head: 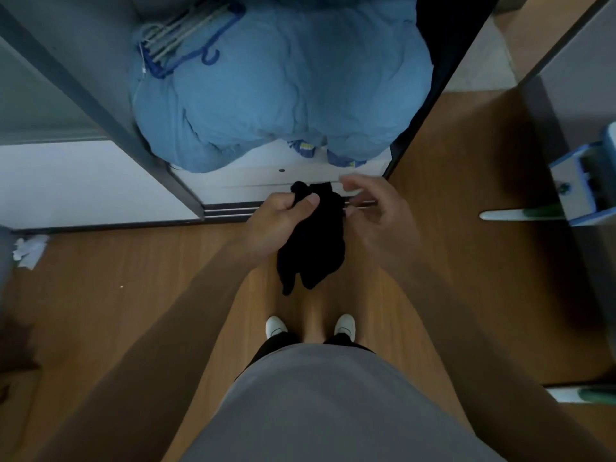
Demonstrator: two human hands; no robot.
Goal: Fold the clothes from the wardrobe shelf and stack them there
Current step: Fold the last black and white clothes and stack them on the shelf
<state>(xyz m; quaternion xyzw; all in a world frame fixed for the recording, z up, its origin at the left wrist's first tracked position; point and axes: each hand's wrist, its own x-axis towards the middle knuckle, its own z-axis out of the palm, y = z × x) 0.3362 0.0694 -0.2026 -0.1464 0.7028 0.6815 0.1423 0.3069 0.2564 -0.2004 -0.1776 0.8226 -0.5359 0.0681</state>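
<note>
My left hand [283,215] grips the black garment [315,248] at its top edge, thumb pressed over the bunched cloth and fingers curled round it. The rest hangs below and to the right of that hand, above the wooden floor [100,295] in front of my white shoes [276,326]. My right hand [373,218] is just beside the garment's right edge, fingers loosely spread and holding nothing. The dim view does not settle whether its fingertips touch the cloth. Beyond both hands, a bulky blue bundle [283,95] fills the wardrobe shelf [266,175], with hangers [186,38] lying on top of it.
</note>
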